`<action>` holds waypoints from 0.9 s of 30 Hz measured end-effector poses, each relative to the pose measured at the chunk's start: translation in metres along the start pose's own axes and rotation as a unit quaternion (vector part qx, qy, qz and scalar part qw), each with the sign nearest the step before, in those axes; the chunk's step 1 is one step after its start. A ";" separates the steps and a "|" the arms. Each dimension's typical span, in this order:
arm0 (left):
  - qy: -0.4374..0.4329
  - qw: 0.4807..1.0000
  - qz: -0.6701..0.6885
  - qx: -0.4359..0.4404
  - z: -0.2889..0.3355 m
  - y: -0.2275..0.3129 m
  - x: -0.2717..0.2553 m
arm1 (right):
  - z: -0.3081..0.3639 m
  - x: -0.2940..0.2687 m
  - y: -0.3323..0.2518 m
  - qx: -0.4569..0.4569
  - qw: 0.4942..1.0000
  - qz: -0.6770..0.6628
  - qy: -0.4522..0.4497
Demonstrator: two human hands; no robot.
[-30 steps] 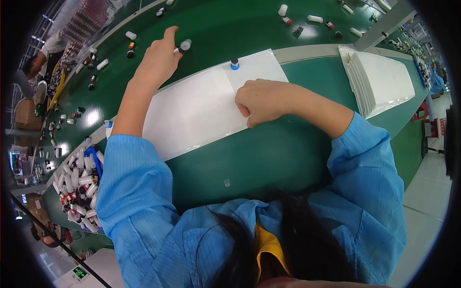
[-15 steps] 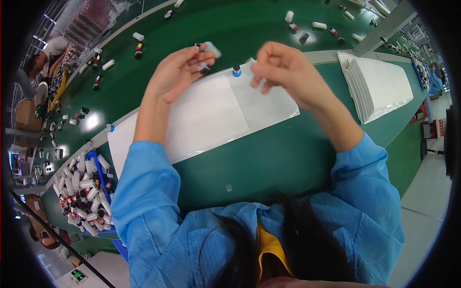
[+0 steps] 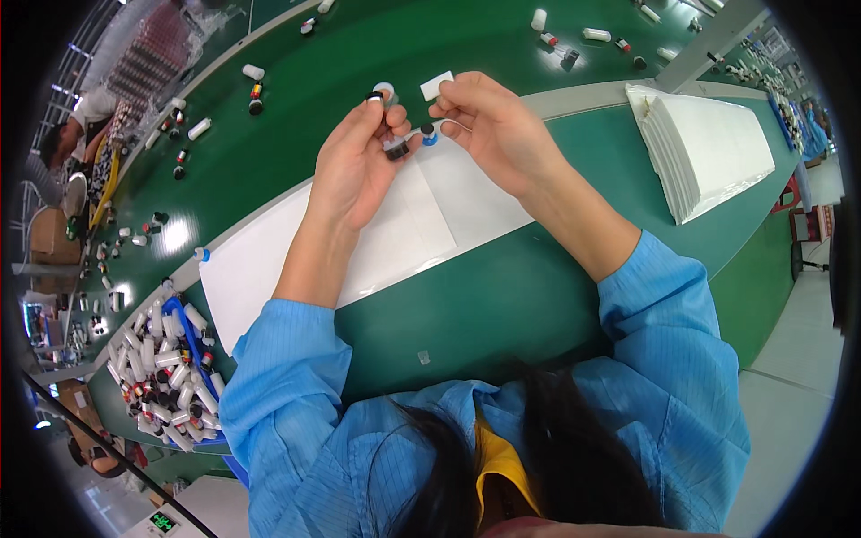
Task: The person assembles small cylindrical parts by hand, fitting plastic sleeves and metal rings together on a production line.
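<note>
from where i stand, the person's left hand is curled around two small black-capped bottles; one bottle is up by the thumb, and the other, its black cap showing, sits lower among the fingers. the right hand pinches a white rectangular label between thumb and forefinger, just beside the bottles and apart from them. any print on the label is too small to make out from here.

between the hands, a blue-and-black piece sits at the edge of a white sheet, which runs beneath both wrists. left of the left forearm, a blue tray and a heap of bottles crowd the bench. well right of the right hand lies a stack of white sheets; beyond both hands, a green conveyor belt carries scattered bottles.
</note>
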State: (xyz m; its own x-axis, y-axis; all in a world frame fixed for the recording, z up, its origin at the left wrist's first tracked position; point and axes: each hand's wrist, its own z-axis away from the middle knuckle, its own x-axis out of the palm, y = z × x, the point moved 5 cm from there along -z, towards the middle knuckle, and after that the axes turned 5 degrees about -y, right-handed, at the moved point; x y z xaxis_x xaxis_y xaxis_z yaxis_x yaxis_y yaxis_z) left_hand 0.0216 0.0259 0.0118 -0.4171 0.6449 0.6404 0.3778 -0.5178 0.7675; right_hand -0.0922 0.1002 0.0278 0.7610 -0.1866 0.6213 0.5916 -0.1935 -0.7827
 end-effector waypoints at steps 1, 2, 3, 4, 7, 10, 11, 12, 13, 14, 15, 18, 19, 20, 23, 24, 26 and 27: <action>0.006 1.000 -0.019 -0.010 0.001 0.000 -0.005 | -0.001 -0.001 0.000 -0.003 1.000 0.016 0.009; 0.014 0.999 -0.039 -0.019 0.002 0.001 -0.008 | -0.002 -0.002 0.000 -0.006 0.999 0.032 0.019; 0.012 0.999 -0.042 -0.021 0.004 0.003 -0.009 | -0.001 -0.003 0.000 -0.008 0.999 0.030 0.020; 0.033 0.997 -0.053 -0.044 0.006 0.002 -0.013 | -0.001 -0.004 0.002 0.004 0.999 0.037 0.013; 0.054 0.993 -0.055 -0.085 0.013 0.004 -0.015 | 0.000 -0.003 0.005 0.021 0.999 0.050 -0.001; 0.045 0.993 -0.032 -0.108 0.014 0.005 -0.013 | -0.003 0.001 0.007 0.023 0.999 0.046 -0.010; 0.036 0.993 -0.019 -0.114 0.014 0.004 -0.013 | -0.003 0.002 0.008 0.020 0.999 0.036 -0.012; 0.036 0.993 -0.019 -0.112 0.014 0.004 -0.014 | -0.004 0.002 0.008 0.020 0.999 0.037 -0.013; -0.008 0.995 -0.008 -0.098 0.014 0.005 -0.011 | -0.004 0.002 0.010 0.017 1.000 0.020 -0.014; -0.051 0.995 0.003 -0.084 0.015 0.007 -0.006 | -0.003 0.003 0.011 0.014 1.000 0.003 -0.016; -0.053 0.995 0.003 -0.081 0.015 0.007 -0.003 | -0.005 0.004 0.012 0.013 1.000 0.005 -0.018; -0.054 0.996 0.039 -0.062 0.018 0.008 0.008 | -0.002 0.007 0.012 -0.017 0.999 -0.036 0.012; -0.061 0.996 0.042 -0.044 0.018 0.010 0.009 | -0.001 0.011 0.011 -0.034 0.999 -0.020 0.002; -0.067 0.996 0.046 -0.026 0.019 0.012 0.010 | 0.001 0.016 0.010 -0.051 0.999 -0.005 -0.008; -0.084 0.995 0.045 0.022 0.022 0.017 0.017 | 0.010 0.038 0.016 -0.047 0.992 0.051 -0.102; -0.085 0.995 0.044 0.024 0.022 0.017 0.020 | 0.011 0.040 0.019 -0.049 0.992 0.052 -0.104; -0.036 0.999 -0.032 0.025 0.024 0.016 0.021 | 0.012 0.039 0.025 -0.070 0.991 0.071 -0.087; -0.041 0.998 -0.033 0.029 0.026 0.015 0.024 | 0.011 0.039 0.027 -0.077 0.992 0.065 -0.081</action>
State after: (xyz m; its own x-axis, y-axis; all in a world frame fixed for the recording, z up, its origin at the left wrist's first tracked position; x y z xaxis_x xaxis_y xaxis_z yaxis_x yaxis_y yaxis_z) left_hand 0.0390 0.0477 0.0380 -0.3735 0.7219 0.5826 0.3997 -0.4416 0.8033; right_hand -0.0429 0.0986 0.0303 0.8682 -0.0643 0.4919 0.4478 -0.3255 -0.8328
